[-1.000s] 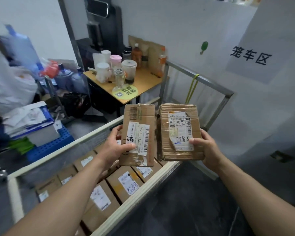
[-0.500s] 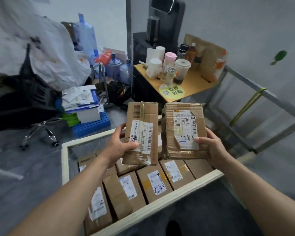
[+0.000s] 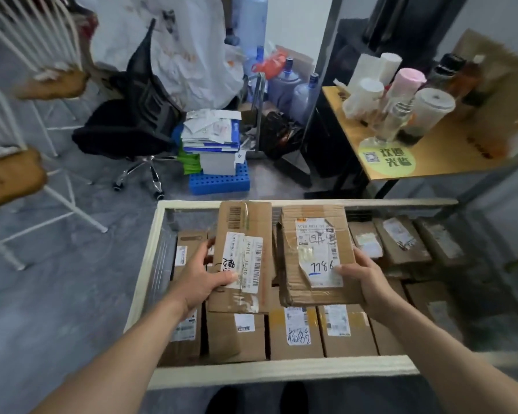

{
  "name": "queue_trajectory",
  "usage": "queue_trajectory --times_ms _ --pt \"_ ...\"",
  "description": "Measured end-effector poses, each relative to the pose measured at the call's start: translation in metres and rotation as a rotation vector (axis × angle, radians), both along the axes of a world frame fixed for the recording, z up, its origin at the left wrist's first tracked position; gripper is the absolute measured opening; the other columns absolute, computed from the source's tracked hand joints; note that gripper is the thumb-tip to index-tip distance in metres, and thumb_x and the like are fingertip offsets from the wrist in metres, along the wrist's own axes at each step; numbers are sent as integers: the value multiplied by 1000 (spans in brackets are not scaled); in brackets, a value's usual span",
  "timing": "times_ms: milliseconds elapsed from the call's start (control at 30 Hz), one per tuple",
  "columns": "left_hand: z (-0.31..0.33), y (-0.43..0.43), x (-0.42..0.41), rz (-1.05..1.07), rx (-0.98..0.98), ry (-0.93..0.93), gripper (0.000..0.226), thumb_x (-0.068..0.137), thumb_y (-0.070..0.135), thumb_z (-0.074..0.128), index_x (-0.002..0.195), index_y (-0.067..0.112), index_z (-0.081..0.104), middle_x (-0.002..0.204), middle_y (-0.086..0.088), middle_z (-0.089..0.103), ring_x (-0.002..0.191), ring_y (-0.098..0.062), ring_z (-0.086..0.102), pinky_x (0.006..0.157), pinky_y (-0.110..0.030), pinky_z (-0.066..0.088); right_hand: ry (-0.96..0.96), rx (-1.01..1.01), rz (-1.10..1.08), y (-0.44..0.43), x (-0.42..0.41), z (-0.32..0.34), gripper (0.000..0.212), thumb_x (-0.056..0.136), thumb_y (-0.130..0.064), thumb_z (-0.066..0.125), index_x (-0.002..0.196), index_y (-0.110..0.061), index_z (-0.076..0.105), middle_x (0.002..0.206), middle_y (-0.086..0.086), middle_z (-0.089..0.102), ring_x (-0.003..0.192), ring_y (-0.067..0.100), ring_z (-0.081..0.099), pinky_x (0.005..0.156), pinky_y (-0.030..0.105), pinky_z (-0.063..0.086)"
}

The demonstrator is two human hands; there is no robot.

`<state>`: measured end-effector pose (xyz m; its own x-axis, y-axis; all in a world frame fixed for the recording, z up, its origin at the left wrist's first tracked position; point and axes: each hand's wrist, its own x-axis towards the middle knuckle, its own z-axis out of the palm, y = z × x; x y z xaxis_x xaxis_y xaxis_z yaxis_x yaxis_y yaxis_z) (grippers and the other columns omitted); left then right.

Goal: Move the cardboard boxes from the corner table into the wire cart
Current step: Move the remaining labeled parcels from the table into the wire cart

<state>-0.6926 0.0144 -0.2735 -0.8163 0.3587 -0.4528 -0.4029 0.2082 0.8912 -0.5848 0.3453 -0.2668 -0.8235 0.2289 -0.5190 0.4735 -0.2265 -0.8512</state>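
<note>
Top view of a pale-framed wire cart [image 3: 281,370]: cardboard boxes [image 3: 296,333] lie packed side by side inside it, labels up. Behind it, a yellow table [image 3: 449,156] bears cups [image 3: 434,110], a glass bottle [image 3: 393,121] and a round green sticker [image 3: 386,158].

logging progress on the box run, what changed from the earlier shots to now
The person turned left to face the wire cart squarely, so both held boxes now hang over its packed boxes. Nothing was taken or let go: the left hand still grips the narrow box, the right hand the box marked 7786, side by side. The cups on the table look unmoved.
</note>
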Motion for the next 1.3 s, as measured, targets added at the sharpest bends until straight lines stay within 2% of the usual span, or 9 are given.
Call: queue_trajectory --times_ms 133,333,400,533,733,900,1033,1167,1300 --pt "-36 6 15 33 -33 -67 74 65 22 91 113 61 50 115 5 70 100 -19 73 80 -46 62 -67 -23 27 11 -2 -37 49 83 -4 69 126 -26 59 114 13 75 100 38 73 75 49 60" --pt "-101 19 33 -3 -77 -188 81 77 10 84 139 37 40 103 17 75 95 -16 74 78 -43 63 -177 -19 15 14 9 -102 67 63 -14 75 128 -28 61 113 10 76 100 36 74 88 58 58" --pt "-121 21 38 -9 -95 -220 87 78 11 84 147 32 34 103 19 75 96 -13 74 79 -41 62 -211 -13 11 14 15 -123 67 63 -17 76 127 -32 62 112 6 76 100 33 74 87 56 58" --pt "-156 29 43 5 -127 -284 97 77 15 86 153 29 29 115 5 74 105 -18 71 96 -51 55 -269 -16 -6 21 23 -154 65 63 -20 76 125 -34 62 111 5 77 97 31 75 76 48 61" --pt "-190 35 51 1 -148 -323 90 79 15 84 149 38 33 121 8 71 103 -13 72 80 -34 59 -335 19 20 26 28 -186 68 61 -21 76 127 -35 63 114 4 75 106 36 70 95 61 54" --pt "-210 41 58 7 -177 -352 95 77 16 86 150 40 30 118 9 73 102 -13 72 82 -37 59 -372 37 13 22 26 -205 75 61 -19 76 133 -31 60 113 6 76 108 37 69 98 61 52" --pt "-222 46 59 25 -193 -389 104 73 19 87 154 43 25 129 5 68 112 -18 68 96 -48 55 -408 58 22 20 24 -220 60 80 -6 73 133 -29 59 113 5 75 109 34 69 99 57 53" --pt "-233 49 57 3 -246 -393 100 77 16 86 152 46 25 122 15 69 102 -5 69 75 -26 57 -447 67 29 20 20 -230 58 85 -3 70 135 -29 57 114 4 75 110 33 68 97 55 54" --pt "-240 57 55 -20 -362 -360 101 83 0 73 155 45 20 119 25 60 93 2 61 63 -20 54 -511 85 71 17 18 -238 52 89 1 62 126 -37 61 110 -2 74 104 27 66 74 41 53"
